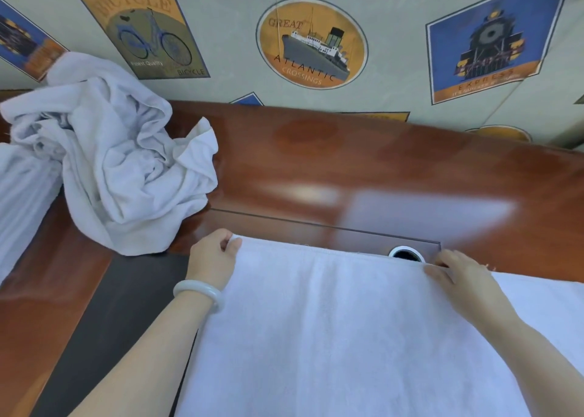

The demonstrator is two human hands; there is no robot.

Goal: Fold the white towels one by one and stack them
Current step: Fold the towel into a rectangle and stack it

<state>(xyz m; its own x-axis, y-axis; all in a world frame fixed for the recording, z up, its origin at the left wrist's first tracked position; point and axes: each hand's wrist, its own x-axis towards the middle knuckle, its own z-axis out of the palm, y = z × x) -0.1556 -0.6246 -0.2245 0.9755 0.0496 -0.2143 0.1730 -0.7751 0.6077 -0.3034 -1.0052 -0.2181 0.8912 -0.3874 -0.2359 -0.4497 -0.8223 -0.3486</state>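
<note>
White towel (331, 321) lies flat on the near part of the brown desk (379, 170), right in front of the person. Its far edge runs from left to right and dips a little toward the right. The rest of it comes toward the person and goes off the bottom of the picture, so I cannot tell which way is its long side. Some of it also sticks out to the right, past the right hand.

The left hand (215, 258) is curled up and pinches the far left corner of the towel. A pale bracelet (199, 293) sits on that wrist. The right hand (461, 277) is on the far edge, more to the right, and its fingers and thumb pinch the cloth there.

A round hole (406, 254) in the desk peeks out just past the far edge, beside the right hand.

A messy pile of white towels (120, 163) sits at the far left of the desk, apart from the flat one. On the wall behind are pictures of a bicycle (148, 34), a ship (313, 43) and a train (489, 43).
</note>
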